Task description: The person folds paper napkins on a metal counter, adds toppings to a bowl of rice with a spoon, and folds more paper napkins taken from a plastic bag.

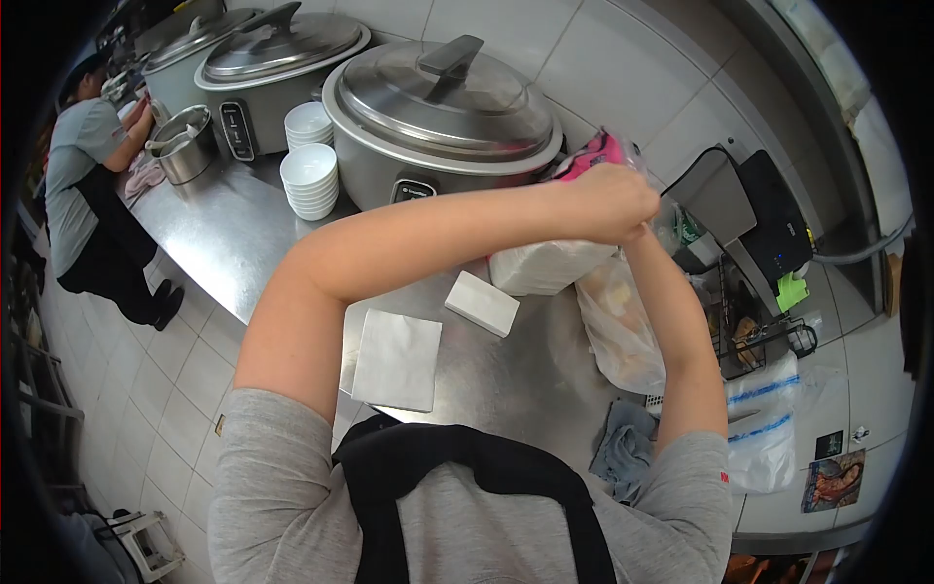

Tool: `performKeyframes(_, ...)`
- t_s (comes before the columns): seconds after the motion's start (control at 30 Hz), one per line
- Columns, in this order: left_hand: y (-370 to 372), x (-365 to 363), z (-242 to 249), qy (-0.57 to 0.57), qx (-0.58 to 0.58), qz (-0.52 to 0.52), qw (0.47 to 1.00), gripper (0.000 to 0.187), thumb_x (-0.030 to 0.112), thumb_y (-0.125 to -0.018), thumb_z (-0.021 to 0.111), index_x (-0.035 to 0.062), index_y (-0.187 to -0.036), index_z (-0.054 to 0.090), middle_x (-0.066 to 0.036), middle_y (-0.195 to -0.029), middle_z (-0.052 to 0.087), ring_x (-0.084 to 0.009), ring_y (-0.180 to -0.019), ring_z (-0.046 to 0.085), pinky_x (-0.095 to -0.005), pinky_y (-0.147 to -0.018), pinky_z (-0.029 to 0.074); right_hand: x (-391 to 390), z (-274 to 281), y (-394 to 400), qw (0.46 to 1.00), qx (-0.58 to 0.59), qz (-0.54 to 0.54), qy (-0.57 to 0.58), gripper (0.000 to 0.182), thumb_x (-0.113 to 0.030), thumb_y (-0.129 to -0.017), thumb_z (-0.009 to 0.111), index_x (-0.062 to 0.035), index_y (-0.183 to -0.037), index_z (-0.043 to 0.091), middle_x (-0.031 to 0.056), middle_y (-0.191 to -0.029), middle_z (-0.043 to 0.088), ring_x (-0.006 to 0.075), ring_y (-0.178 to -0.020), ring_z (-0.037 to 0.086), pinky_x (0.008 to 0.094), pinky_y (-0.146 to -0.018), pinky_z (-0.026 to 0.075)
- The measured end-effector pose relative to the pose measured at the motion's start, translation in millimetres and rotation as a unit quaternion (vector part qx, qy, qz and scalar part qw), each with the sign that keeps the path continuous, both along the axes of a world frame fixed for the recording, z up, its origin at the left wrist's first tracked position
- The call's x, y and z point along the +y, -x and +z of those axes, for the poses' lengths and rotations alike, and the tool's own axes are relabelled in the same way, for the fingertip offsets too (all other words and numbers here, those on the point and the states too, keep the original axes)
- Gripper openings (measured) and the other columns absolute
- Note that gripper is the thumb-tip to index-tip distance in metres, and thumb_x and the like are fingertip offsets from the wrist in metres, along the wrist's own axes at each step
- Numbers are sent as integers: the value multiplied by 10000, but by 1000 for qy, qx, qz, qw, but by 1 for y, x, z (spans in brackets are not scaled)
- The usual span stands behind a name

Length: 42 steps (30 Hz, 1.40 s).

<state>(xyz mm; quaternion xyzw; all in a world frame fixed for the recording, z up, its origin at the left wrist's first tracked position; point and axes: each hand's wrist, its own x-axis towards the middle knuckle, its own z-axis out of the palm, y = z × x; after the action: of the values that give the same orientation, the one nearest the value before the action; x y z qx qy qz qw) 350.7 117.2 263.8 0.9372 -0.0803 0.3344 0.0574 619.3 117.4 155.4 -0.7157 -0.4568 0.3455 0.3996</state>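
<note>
**Clear plastic bag of white napkins with pink printed top: being gripped at the neck with both hands**

The clear plastic bag of white napkins (550, 265) is being held upright on the stainless steel counter (233, 243), just in front of the large lidded steel rice cooker (443, 122). Its pink printed top (593, 156) is being bunched above the stack.

The left hand (608, 200) is being closed in a fist around the bag's neck. The right hand (637, 234) is being pressed against it from below and is mostly hidden; whether its fingers are curled on the plastic cannot be told.

Judged from the layout, some contents are already out: one flat white folded napkin (397, 358) and a small white napkin block (482, 303) are lying on the counter, apart from the bag. The bulk is sitting inside the bag. Whether the neck is being opened or twisted shut cannot be told.

Beside the bag a second, limp clear plastic bag (623, 336) is leaning. A grey cloth (625, 448) is lying at the counter edge. Stacked white bowls (311, 180) are standing further along the counter. Another person in a grey shirt (83, 185) is working at the far end.
</note>
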Motion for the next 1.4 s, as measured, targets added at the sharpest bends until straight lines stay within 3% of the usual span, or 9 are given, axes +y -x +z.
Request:
performKeyframes(0.13,-5,37,27,226,-43,-84,970,409,306,-747,621,-6,-1009,581,-167,-806,645,-319,-763,629,-390,-684,501,1,-30,-24,998,-36,49,-31,287,-243,-805,549,-88,-1034,627,68,-1026,608,182,-954,558,341,-848,434)
performKeyframes(0.2,-39,72,3,126,-150,156,968,533,400,-723,634,29,-1094,541,-187,-850,642,-338,-814,622,-404,-702,500,5,-51,-43,994,-55,73,-63,287,-246,-810,544,-92,-1038,626,62,-1033,607,180,-963,555,337,-860,430)
performKeyframes(0.3,-51,64,-19,235,73,227,942,431,335,-694,641,45,-1011,598,-197,-883,639,-356,-848,615,-422,-713,498,16,-78,-69,983,-89,113,-115,288,-251,-816,536,-99,-1046,624,53,-1043,604,176,-978,551,330,-879,424)
performKeyframes(0.47,-82,64,-2,254,4,167,953,240,169,-677,584,19,-852,650,-227,-877,628,-382,-865,603,-449,-742,491,22,-109,-103,963,-140,161,-164,290,-257,-826,526,-108,-1055,621,41,-1057,601,171,-996,545,322,-904,416)
performKeyframes(0.5,-92,71,3,292,-99,176,935,204,126,-668,564,19,-811,659,-232,-878,625,-387,-871,600,-457,-753,488,20,-103,-95,973,-122,152,-125,282,-236,-813,544,-102,-1047,624,36,-1036,609,169,-1000,547,320,-901,418)
performKeyframes(0.67,-98,79,28,291,-71,190,935,207,117,-679,563,20,-834,659,-228,-888,625,-382,-872,601,-447,-763,486,-1,-26,-1,992,-45,112,40,264,-153,-762,615,-77,-1013,634,18,-950,644,162,-1016,558,314,-890,426)
performKeyframes(0.73,-101,79,30,294,-65,186,935,203,116,-684,561,21,-834,660,-223,-891,628,-380,-869,603,-440,-765,487,-9,12,56,982,188,-27,18,308,-156,-763,645,-49,-1050,618,66,-1052,612,165,-1041,545,317,-896,426)
performKeyframes(0.83,-101,82,28,292,-35,199,935,212,122,-688,562,27,-849,662,-219,-896,631,-371,-876,606,-424,-773,487,9,-22,24,961,275,-31,13,361,-170,-780,648,-28,-1104,578,111,-1132,568,164,-1070,527,316,-896,430)
performKeyframes(1.4,-93,87,38,325,85,210,918,330,126,-696,602,45,-1015,628,-168,-1072,605,-304,-1017,580,-390,-838,474,37,-82,-45,971,203,97,-85,383,-178,-848,550,-26,-1194,490,103,-1145,560,193,-1080,526,321,-904,447)
